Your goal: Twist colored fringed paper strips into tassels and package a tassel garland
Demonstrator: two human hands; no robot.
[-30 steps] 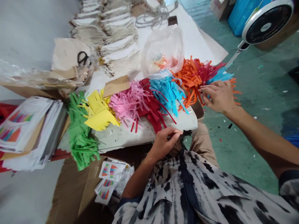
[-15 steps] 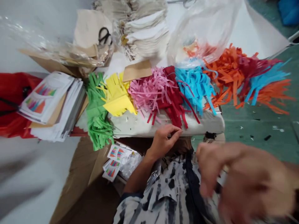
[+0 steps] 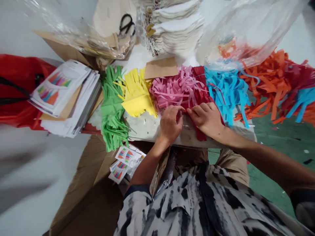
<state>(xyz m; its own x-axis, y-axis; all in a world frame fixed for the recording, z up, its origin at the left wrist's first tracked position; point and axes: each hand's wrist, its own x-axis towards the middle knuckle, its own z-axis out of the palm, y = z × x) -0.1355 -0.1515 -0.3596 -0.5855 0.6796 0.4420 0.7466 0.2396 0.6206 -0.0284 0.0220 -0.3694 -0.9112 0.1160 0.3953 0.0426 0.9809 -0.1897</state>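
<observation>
Red paper fringe (image 3: 200,83) now pinched by both, fingertips meeting: R hand (image 3: 208,119) back from orange pile (image 3: 263,82), L hand (image 3: 169,126) up off board (image 3: 145,129) edge. Pink fringe (image 3: 172,90) just left of grip, blue fringe (image 3: 228,90) right.

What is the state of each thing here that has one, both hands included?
left hand: fingers curled on the dark red strips, grip unclear.
right hand: flat on the dark red strips, open.
dark red strips: piled, under both hands.
green strips: hanging over the board edge.
scissors: lying down, blades not clear.
plastic bag: crumpled, coloured strips inside.
printed cards: stacked unevenly.
</observation>
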